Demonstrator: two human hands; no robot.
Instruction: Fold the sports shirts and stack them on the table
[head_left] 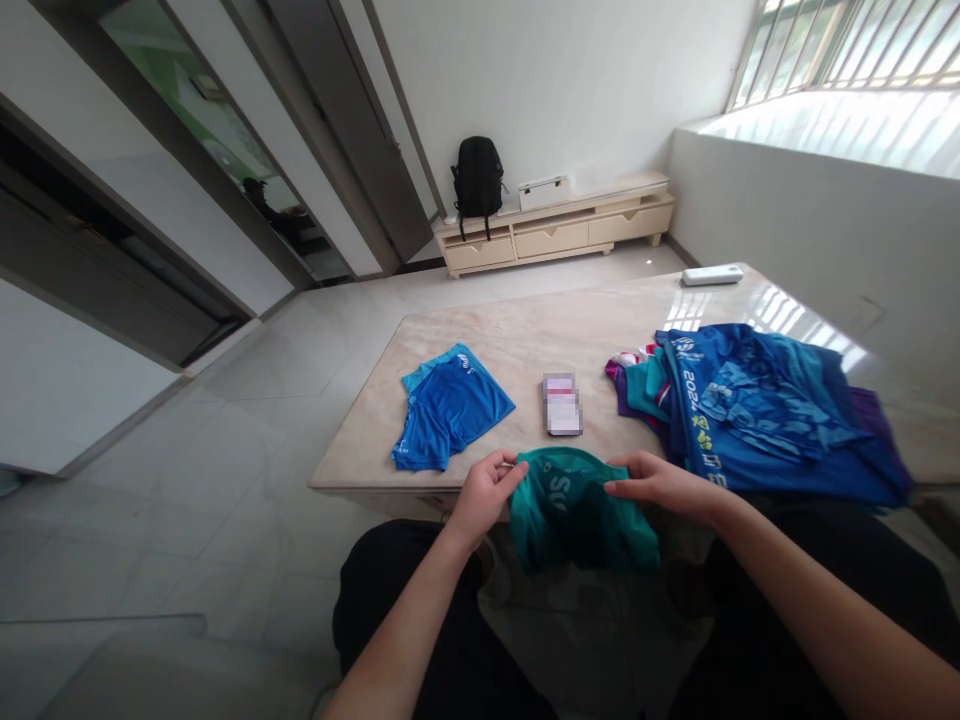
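A teal shirt (pixel 574 510) with white print hangs over the near edge of the marble table (pixel 525 335), above my lap. My left hand (pixel 484 490) pinches its left top edge with closed fingers. My right hand (pixel 656 480) grips the right top edge, fingers pressed on the cloth. A folded blue shirt (pixel 450 405) lies flat on the table to the left. A heap of blue, teal and purple garments (pixel 757 410) lies on the right side of the table.
A small blurred card or phone (pixel 562 403) lies mid-table. A white remote (pixel 712 275) sits at the far edge. Beyond stand a low cream cabinet (pixel 559 235) with a black backpack (pixel 478 180) and a white box (pixel 544 190). Tiled floor lies left.
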